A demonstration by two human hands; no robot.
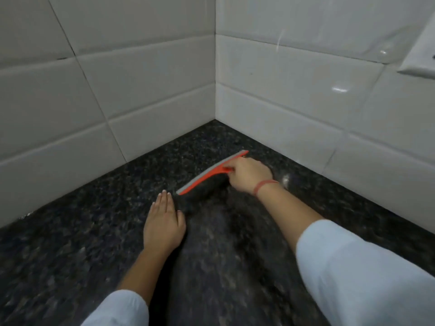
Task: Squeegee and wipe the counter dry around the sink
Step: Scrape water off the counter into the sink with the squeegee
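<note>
Near the inner corner of the dark speckled granite counter (82, 231), gripping the handle of the orange plastic squeegee with a grey rubber blade (207, 174), right hand (247, 174) curled tight around it, fingers pressed together over the grip. Holding the blade edge down on the stone, running on a slant from near the right-hand wall toward the middle of the counter, its far tip close to the glossy white wall tiles (294, 109) but not touching them. Wearing a thin red thread band (264, 185) at the right wrist and pale blue sleeves (353, 274) on both forearms. Lying flat on the counter just beside the blade's near end, left hand (164, 222), palm down, fingers straight and closed side by side, holding nothing. Showing at the upper right edge, part of a white plastic wall fitting (419, 60), blurred, kind not clear. Blurring over much of the counter between the arms.
</note>
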